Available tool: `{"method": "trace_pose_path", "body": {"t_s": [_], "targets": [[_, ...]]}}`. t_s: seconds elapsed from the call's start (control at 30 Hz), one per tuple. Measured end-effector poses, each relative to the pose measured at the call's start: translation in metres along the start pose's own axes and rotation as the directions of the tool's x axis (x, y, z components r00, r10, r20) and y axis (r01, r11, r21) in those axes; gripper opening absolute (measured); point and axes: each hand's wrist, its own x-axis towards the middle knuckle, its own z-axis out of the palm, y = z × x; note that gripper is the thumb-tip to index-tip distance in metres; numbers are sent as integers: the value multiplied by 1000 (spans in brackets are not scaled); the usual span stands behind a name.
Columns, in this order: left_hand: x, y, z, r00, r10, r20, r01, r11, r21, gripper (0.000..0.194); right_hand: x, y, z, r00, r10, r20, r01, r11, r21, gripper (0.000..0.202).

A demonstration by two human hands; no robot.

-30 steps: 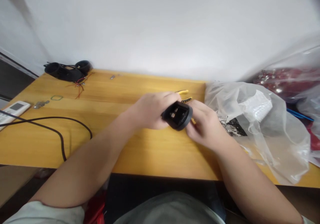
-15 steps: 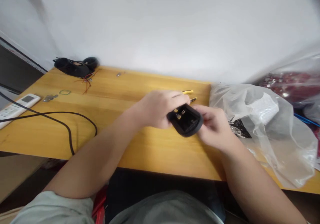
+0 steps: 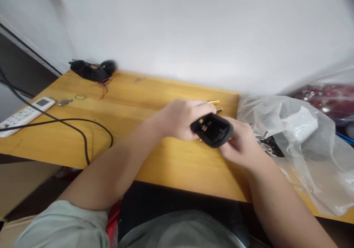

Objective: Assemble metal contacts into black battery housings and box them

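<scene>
A black hollow plastic housing is held above the table, its open side tilted toward me. Small brass-coloured metal parts show inside it. My left hand is closed around the housing's left end, fingers over its upper edge. At the right end, my right hand is closed with curled fingers against the housing; its fingertips are partly hidden behind it. Just beyond my hands lie yellow handles of a tool, the rest of which is covered.
A black twin-cup part with loose red wires stands at the back left. Nearby are a white remote control, small metal pieces, a green band and a black cable. A clear plastic bag covers the table's right side.
The view has shifted slightly, so the table's things sit further right. The housing has tilted a little within my hands; both hands keep their hold.
</scene>
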Motion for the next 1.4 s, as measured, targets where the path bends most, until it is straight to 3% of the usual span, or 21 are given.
{"method": "trace_pose_path", "body": {"t_s": [0.17,0.4,0.73,0.87,1.07,1.23,1.4], "targets": [[-1,-2,4,1000,12,-3,-12,999,-50,35,1,-5,3,991,128,25,-131,968,216,26],[-2,-6,9,1000,-1,-22,-1,996,-94,33,-1,-1,13,992,102,-71,-92,986,140,23],[-1,-7,9,996,-5,-90,0,998,-60,34,4,-7,22,971,172,-165,-113,942,315,30],[0,-7,10,990,-53,-132,29,983,-179,39,2,-8,22,948,280,-151,-204,900,386,32],[4,-5,14,989,-98,-111,22,839,-543,38,2,-10,20,924,346,-162,-246,863,443,32],[3,-5,22,990,-142,15,115,733,-671,45,2,-12,15,925,355,-137,-261,854,450,30],[-1,-6,28,977,-194,91,199,663,-721,48,4,-11,13,935,312,-168,-197,853,483,26]]}}
